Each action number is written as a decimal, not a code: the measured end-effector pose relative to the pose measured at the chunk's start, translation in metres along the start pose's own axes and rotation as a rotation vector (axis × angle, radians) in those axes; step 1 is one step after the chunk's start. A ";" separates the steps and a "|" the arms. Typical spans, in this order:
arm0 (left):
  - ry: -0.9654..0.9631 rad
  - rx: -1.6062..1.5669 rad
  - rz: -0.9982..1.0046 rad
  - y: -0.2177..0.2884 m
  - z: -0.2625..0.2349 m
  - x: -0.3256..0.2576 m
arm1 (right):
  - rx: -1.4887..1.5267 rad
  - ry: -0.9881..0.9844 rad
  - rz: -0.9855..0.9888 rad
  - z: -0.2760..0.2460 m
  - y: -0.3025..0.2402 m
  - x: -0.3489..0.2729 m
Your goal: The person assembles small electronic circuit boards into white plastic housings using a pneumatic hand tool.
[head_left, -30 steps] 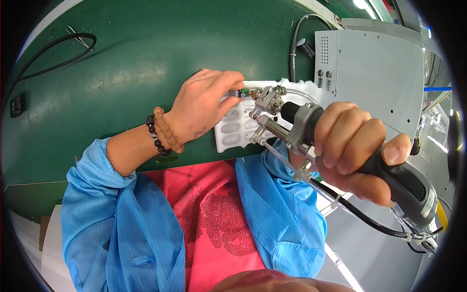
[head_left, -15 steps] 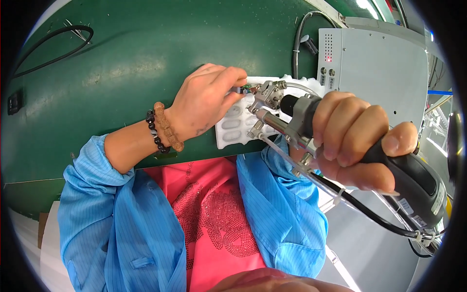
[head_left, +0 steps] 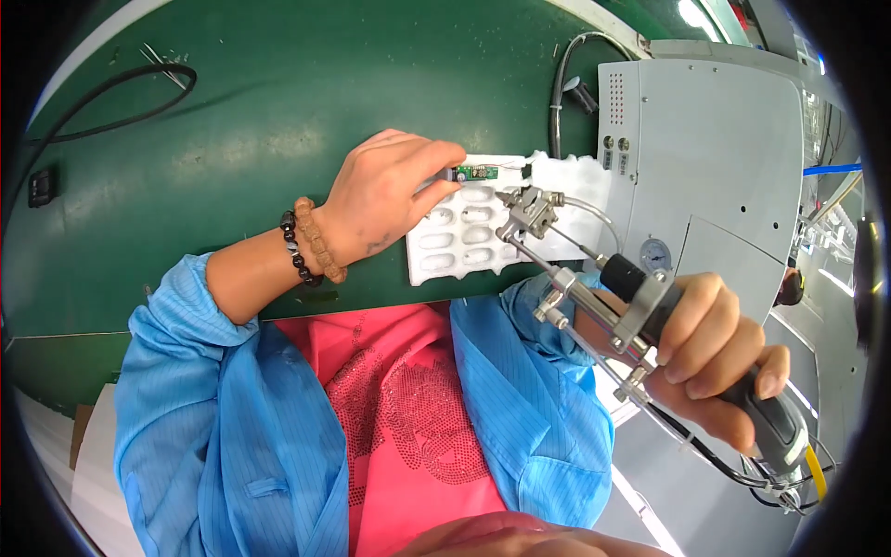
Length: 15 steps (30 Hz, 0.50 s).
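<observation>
Left hand (head_left: pixel 385 200) sits at centre frame, slightly above the middle, with thumb and forefinger pinching one end of a small green circuit board (head_left: pixel 475 173). The board is a narrow rectangular strip, held level over the top edge of a white foam tray (head_left: pixel 464 237). The tray is matte and soft-looking, moulded with rows of oval pockets (contents of the pockets cannot be made out). It lies flat on a green work mat (head_left: pixel 278 102), smooth with scuffed pale patches.

Right hand (head_left: pixel 719 357), lower right of the frame, is wrapped fully round the black handle of a soldering iron (head_left: pixel 594 297), fingers pressed together in a closed grip. The iron has a bright metal shaft with clamped brackets and a thin feed tube; its tip points up-left and ends just beside the board, right of it, over the tray. Whether tip and board touch cannot be told.

A grey sheet-metal control box (head_left: pixel 705 158) occupies the upper right. A beaded bracelet (head_left: pixel 311 241) circles the left wrist above a blue ribbed sleeve (head_left: pixel 176 371).
</observation>
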<state>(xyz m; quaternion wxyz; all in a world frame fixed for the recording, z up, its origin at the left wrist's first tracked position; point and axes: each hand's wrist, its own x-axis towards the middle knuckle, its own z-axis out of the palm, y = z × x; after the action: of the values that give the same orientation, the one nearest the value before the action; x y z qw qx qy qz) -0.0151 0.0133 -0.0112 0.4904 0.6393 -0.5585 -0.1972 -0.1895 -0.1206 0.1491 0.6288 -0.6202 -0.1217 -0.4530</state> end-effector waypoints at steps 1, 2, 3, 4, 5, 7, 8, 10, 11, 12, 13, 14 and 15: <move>0.016 -0.007 0.052 0.004 -0.001 0.004 | -0.022 -0.005 0.009 0.002 -0.008 -0.001; 0.035 0.000 0.099 0.007 -0.004 0.009 | -0.031 -0.010 0.013 0.001 -0.010 -0.002; 0.069 -0.009 0.115 0.012 -0.007 0.015 | -0.028 -0.010 0.004 0.000 -0.010 -0.001; 0.063 0.001 0.135 0.014 -0.011 0.022 | -0.033 -0.007 -0.019 -0.002 -0.012 -0.003; 0.061 -0.033 0.069 0.015 -0.016 0.029 | -0.023 0.005 -0.020 -0.003 -0.012 -0.004; 0.083 -0.027 -0.007 0.010 -0.028 0.051 | 0.009 0.038 -0.037 -0.007 -0.008 -0.007; 0.144 -0.049 -0.039 -0.001 -0.033 0.069 | 0.004 0.036 -0.049 -0.007 -0.007 -0.008; 0.240 0.152 -0.090 -0.028 -0.045 0.116 | -0.050 0.049 0.012 -0.005 -0.006 -0.005; 0.288 0.311 -0.100 -0.044 -0.047 0.145 | -0.037 0.054 0.006 -0.006 -0.005 -0.005; 0.393 0.331 -0.015 -0.067 -0.057 0.169 | -0.025 0.050 -0.005 -0.005 -0.004 -0.004; 0.356 0.412 -0.147 -0.068 -0.063 0.203 | -0.014 0.060 0.014 -0.006 -0.003 -0.003; 0.352 0.411 -0.136 -0.073 -0.054 0.222 | -0.008 0.070 0.038 -0.007 -0.002 -0.004; 0.455 0.517 0.018 -0.077 -0.042 0.238 | -0.002 0.098 0.039 -0.008 -0.002 -0.004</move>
<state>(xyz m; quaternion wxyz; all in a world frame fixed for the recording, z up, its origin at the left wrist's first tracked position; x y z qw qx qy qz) 0.1301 -0.1937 0.0123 0.4259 0.7650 -0.4720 0.1030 -0.1961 -0.1255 0.1457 0.6423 -0.6000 -0.0781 -0.4705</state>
